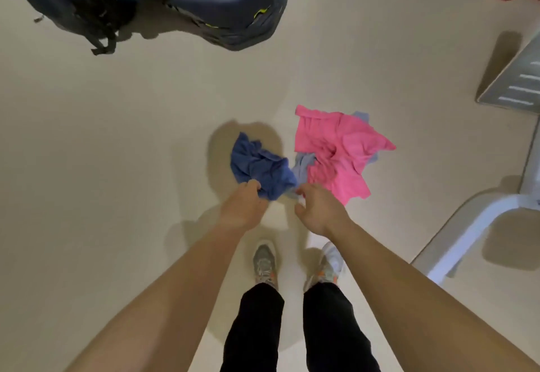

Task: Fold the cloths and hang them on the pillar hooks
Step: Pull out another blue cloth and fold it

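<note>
1. The person's left hand (244,205) clenched the near edge of a crumpled dark blue cloth (260,167), low over the pale floor (117,138).
2. The right hand (318,208) reached with curled fingers to a light blue cloth (302,167); whether it grasped the cloth could not be told.
3. A pink cloth (336,149) lay spread over the light blue one, just beside the dark blue cloth.
4. A dark bag (228,6) sat well apart, beyond them.

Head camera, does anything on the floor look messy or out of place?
Yes. The pink cloth lies crumpled on the floor, draped over a pale blue cloth, and neither is folded. The dark blue cloth is bunched up beside them, its near edge gripped by the left hand.
</note>
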`<state>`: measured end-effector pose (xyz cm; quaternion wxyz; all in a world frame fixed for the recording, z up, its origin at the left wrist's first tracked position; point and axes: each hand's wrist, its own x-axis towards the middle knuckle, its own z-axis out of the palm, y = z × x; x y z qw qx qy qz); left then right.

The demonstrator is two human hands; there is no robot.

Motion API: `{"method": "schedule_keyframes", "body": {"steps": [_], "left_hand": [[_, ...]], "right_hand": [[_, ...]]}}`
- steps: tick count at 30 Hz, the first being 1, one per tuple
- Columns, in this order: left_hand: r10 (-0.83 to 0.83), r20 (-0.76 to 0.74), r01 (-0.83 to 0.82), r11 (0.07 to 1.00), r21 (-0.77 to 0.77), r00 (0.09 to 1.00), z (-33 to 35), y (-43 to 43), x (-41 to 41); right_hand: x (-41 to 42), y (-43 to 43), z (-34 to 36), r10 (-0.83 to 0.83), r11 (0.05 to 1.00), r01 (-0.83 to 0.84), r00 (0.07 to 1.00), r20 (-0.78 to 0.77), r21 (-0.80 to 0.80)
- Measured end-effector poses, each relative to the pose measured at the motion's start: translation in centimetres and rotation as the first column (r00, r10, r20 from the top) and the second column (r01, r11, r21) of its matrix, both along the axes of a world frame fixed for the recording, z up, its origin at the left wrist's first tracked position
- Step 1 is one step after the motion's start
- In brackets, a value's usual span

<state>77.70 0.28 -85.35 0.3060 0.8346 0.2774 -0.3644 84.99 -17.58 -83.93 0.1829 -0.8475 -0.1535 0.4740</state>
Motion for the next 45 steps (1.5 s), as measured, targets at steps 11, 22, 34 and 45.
{"method": "schedule_keyframes", "body": {"steps": [11, 22, 34, 45], "left_hand": [[0.052, 0.165, -0.081, 0.981, 0.175, 0.985, -33.8, 2.9, -4.0], [0.028, 0.217, -0.071, 0.979, 0.193, 0.976, -44.7, 3.2, -4.6], [0.464, 0.330, -0.370, 0.876, -0.311, 0.822, -13.2, -2.9, -8.8], [0.375, 0.497, -0.185, 0.902, -0.390, 0.782, 28.6, -4.9, -0.9]], "right_hand": [[-1.5, 3.8, -36.1, 0.060, 0.997, -0.052, 0.988, 0.139, -0.058], [0.3, 8.6, -47.3, 0.198, 0.980, -0.179, 0.939, 0.282, -0.090], [-5.7, 2.5, -11.6, -0.017, 0.933, 0.062, 0.992, -0.129, 0.354], [-0.8, -3.1, 30.6, -0.279, 0.853, 0.197, 0.955, 0.103, 0.483]]}}
